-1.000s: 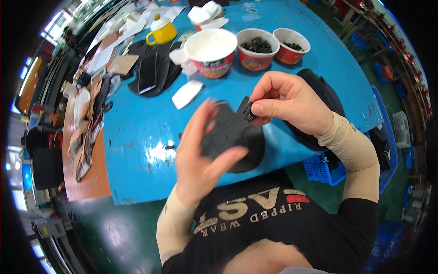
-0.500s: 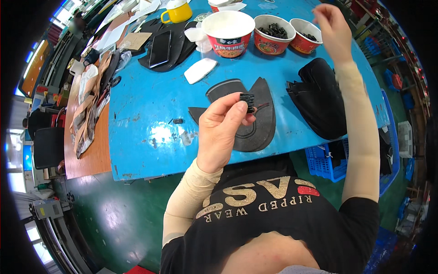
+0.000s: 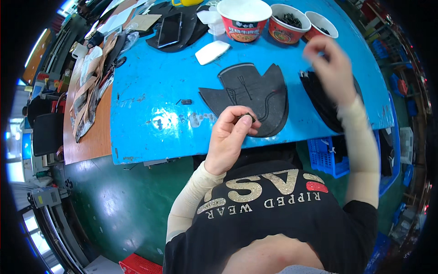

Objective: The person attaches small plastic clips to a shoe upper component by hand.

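Observation:
My left hand [image 3: 228, 137] is closed in a pinch, just over the near edge of a dark grey flat cut piece [image 3: 248, 89]. Between its thumb and fingers is a small black piece [image 3: 248, 117], mostly hidden by them. The grey piece lies on the blue table with a notched outline and thin dark lines on its face. My right hand [image 3: 331, 68] is raised at the right, its curled fingers smeared by motion. It hangs over a stack of black pieces [image 3: 315, 98], just nearer than the smallest paper bowl [image 3: 326, 23].
A large paper bowl [image 3: 242, 34] and a medium one [image 3: 282, 35] with black bits stand at the back. A white pad [image 3: 212, 52], a phone [image 3: 170, 29] and a small black block [image 3: 186, 102] lie on the blue table [image 3: 155, 91]. Blue crates [image 3: 335, 166] are below its right edge.
My right hand has come down and nearer from beside the smallest bowl. My left hand has turned, so less of the black piece shows. The whole view has shifted somewhat.

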`<state>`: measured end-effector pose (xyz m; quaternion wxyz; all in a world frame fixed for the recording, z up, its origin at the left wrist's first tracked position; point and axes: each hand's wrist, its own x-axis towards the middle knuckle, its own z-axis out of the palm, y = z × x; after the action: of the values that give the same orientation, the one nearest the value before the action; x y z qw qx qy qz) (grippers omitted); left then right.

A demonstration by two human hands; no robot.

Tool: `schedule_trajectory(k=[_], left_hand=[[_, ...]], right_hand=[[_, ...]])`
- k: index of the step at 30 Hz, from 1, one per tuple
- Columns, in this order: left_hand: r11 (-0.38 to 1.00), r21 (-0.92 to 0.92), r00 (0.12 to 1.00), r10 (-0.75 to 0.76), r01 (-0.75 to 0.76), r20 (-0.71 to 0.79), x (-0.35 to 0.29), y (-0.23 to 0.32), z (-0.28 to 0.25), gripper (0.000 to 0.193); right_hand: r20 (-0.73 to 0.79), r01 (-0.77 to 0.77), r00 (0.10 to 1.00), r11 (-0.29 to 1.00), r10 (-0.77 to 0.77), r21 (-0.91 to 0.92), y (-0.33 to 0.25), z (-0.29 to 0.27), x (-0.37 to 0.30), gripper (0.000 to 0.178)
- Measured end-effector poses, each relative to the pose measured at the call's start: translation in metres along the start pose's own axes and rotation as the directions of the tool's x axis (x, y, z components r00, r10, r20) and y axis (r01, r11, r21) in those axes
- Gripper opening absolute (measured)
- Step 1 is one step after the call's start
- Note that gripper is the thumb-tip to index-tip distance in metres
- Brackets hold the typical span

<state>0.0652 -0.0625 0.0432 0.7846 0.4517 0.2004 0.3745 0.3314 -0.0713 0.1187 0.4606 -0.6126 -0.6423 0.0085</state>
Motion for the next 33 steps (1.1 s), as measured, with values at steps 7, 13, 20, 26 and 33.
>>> schedule_trajectory(k=[7, 13, 20, 26, 33], left_hand=[[0.983, 0.118, 0.990, 0.139, -0.141, 0.027, 0.003, -0.019, 0.005, 0.015], [0.958, 0.271, 0.993, 0.108, -0.092, -0.043, 0.002, -0.021, -0.004, 0.011], [0.893, 0.400, 0.975, 0.153, -0.206, 0.161, 0.009, -0.007, -0.016, 0.014], [0.852, 0.451, 0.949, 0.152, -0.267, 0.276, 0.015, -0.003, -0.020, 0.012], [0.493, 0.760, 0.898, 0.336, -0.424, 0.283, 0.024, -0.003, -0.022, 0.017]], right_hand=[[0.254, -0.428, 0.897, 0.572, 0.360, 0.700, -0.060, 0.075, -0.105, 0.012], [0.111, -0.303, 0.948, 0.738, 0.298, 0.603, -0.049, 0.090, -0.119, 0.014], [0.662, -0.731, 0.631, 0.026, 0.404, 0.682, -0.050, 0.069, -0.099, 0.020], [0.805, -0.751, 0.494, -0.306, 0.327, 0.585, -0.047, 0.063, -0.098, 0.018], [0.402, -0.547, 0.803, 0.276, 0.441, 0.790, -0.027, 0.069, -0.079, 0.019]])
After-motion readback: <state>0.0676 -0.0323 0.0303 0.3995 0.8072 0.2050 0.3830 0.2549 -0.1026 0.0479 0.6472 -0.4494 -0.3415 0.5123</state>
